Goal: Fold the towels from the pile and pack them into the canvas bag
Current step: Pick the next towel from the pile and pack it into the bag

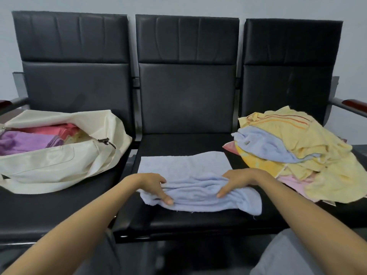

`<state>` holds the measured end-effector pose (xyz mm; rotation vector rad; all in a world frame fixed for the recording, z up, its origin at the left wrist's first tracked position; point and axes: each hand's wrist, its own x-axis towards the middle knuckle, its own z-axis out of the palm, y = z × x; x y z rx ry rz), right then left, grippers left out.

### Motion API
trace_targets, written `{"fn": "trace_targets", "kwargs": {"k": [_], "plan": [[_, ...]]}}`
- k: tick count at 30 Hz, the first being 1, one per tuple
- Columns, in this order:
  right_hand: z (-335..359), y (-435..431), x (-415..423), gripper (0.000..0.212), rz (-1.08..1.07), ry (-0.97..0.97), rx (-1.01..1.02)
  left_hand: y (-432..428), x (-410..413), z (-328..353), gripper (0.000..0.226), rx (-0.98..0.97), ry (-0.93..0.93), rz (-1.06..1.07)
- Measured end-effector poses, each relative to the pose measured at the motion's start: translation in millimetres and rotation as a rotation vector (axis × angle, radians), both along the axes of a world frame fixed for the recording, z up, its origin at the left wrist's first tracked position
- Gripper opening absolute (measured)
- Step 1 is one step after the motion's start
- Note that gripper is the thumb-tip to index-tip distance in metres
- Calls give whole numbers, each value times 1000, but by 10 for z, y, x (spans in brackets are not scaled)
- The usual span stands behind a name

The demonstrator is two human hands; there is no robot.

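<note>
blue towel (198,188), mid-fold, pinched by left hand (156,185) and right hand (236,181), fingers curled. some packed towels (27,140) in canvas bag (59,165); big pile (301,153) left.

Pale-blue towel (198,190) half-bunched on middle seat (178,142), between open cream canvas bag (49,163) and towel pile (301,147).
</note>
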<state>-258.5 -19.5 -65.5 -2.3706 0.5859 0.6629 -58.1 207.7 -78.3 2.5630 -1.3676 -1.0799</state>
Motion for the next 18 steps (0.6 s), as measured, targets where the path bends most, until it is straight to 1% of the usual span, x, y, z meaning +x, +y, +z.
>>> {"fn": "trace_targets", "kwargs": {"k": [1,3,5,6,7,9,10,11,12,13,14,15,16,17,18], "plan": [[-15,-7,10,60,-31,-71,6,-8,-9,38,58,15,-16,-1],[-82,-13,60,55,-116,-213,30,-65,-45,69,64,-42,-23,19],[-164,-16,122,47,-190,-244,85,-150,-108,30,67,-126,51,82],[-213,-16,155,47,-196,-236,86,-191,-152,-9,63,-171,87,122],[-263,-32,189,45,-162,-245,21,-226,-194,-44,56,-222,96,151],[-315,-6,242,27,-99,-332,-55,-295,-240,-121,42,-326,35,164],[-316,19,252,17,-105,-405,-29,-333,-233,-172,33,-392,17,169],[-295,51,260,10,-101,-489,23,-364,-234,-195,25,-458,59,178],[-256,85,265,8,-78,-579,72,-398,-237,-199,29,-516,134,178],[-207,118,263,11,-37,-662,79,-425,-253,-171,38,-555,235,174],[-166,143,261,13,-1,-739,71,-455,-259,-138,40,-570,326,169],[-129,159,262,16,24,-813,50,-482,-255,-107,32,-574,383,154],[-102,172,266,22,43,-882,17,-497,-256,-59,18,-575,426,135],[-82,178,269,27,65,-939,-21,-510,-259,-11,17,-584,463,128],[-74,176,272,31,87,-977,-52,-508,-256,27,25,-594,509,127]]}}
